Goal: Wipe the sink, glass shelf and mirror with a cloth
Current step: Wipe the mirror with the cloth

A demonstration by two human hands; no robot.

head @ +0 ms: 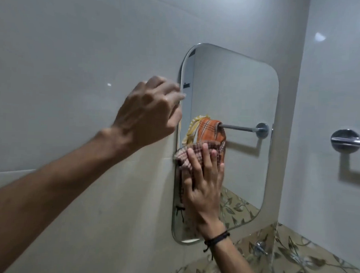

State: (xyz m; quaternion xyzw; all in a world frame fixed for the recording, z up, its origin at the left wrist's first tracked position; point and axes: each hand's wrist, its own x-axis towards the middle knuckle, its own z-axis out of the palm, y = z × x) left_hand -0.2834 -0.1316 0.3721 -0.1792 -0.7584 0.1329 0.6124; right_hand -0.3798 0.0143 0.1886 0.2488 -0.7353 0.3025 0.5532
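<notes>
Checked cloth (pixel 194 155) – red-brown, bunched, pinned flat on mirror (pixel 238 101) lower-left by R hand (pixel 203 189), fingers spread, pointing up | mirror's long axis vertical, unwiped glass lies up and right of fingertips | L hand (pixel 149 114) – fingers curled on mirror's left edge, bracing it.

One mirror (pixel 234 97) on the wall, one checked cloth (pixel 184 155) against it, two hands, the left hand (pixel 149 116) and the right hand (pixel 203 185), one black wristband (pixel 216 240), one towel rail (pixel 350 141), one tap (pixel 259 248)
</notes>
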